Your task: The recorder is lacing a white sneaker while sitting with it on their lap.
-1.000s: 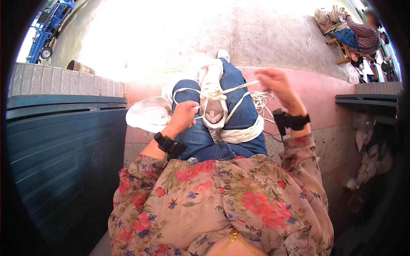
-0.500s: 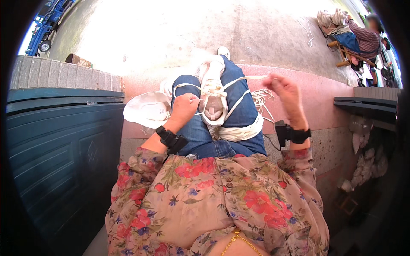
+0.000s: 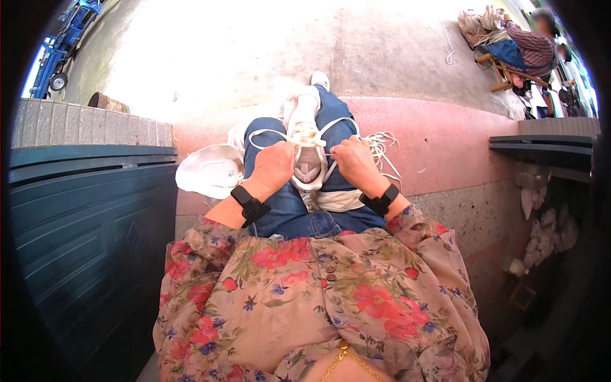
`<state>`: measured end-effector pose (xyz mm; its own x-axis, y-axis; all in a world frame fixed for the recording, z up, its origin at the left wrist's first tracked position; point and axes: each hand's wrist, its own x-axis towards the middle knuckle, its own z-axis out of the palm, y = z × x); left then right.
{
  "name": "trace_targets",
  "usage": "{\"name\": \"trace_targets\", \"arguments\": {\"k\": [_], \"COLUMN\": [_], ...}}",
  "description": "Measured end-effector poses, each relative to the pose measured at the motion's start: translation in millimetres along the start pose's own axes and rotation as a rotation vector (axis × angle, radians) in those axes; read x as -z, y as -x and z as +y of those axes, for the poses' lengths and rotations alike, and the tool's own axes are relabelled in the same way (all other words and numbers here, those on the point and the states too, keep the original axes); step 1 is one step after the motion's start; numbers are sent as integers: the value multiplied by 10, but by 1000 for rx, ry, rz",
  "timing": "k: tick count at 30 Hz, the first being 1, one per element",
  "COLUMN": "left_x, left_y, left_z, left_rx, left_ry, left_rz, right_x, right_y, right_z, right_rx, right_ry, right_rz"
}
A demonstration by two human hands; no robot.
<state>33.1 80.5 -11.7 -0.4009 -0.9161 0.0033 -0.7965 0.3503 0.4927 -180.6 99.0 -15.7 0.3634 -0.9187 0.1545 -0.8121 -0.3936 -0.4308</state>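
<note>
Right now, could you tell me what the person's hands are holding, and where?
Both the left hand and right hand grip white cord near its knotted middle, over the lap.

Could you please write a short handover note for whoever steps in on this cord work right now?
Left hand: closed on the white cord over the lap.
Right hand: closed on the same cord, close beside the left.
Cord: wound around a white bundle lying along the denim-clad legs, with loops toward the knees and loose strands spilling right. A white bag lies at the left.
Done: several wraps are on.
Left: loose strands remain unwound; I cannot tell whether a knot is finished.
</note>
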Motion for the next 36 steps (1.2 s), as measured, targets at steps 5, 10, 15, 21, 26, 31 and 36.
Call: {"name": "trace_targets", "arguments": {"k": [5, 10, 15, 21, 26, 31, 36], "left_x": [22, -32, -67, -94, -133, -16, 211], "left_y": [-60, 78, 153, 72, 15, 38, 4], "left_z": [-49, 153, 198, 220, 279, 243, 488], "left_rx": [83, 87, -8, -203, -96, -235, -294], "left_ry": [48, -45, -71, -268, -399, -358, -211], "left_rz": [-118, 1, 103, 89, -102, 57, 324], "right_x": [-52, 44, 31, 2, -35, -179, -102], "right_y": [-95, -224, -338, -367, -226, -133, -113], "right_z": [-58, -243, -335, -136, -256, -174, -124], "right_rx": [11, 126, 284, 361, 159, 65, -14], "right_ry": [159, 337, 500, 277, 117, 73, -268], "right_rz": [-72, -106, -233, -267, -79, -3, 88]}}
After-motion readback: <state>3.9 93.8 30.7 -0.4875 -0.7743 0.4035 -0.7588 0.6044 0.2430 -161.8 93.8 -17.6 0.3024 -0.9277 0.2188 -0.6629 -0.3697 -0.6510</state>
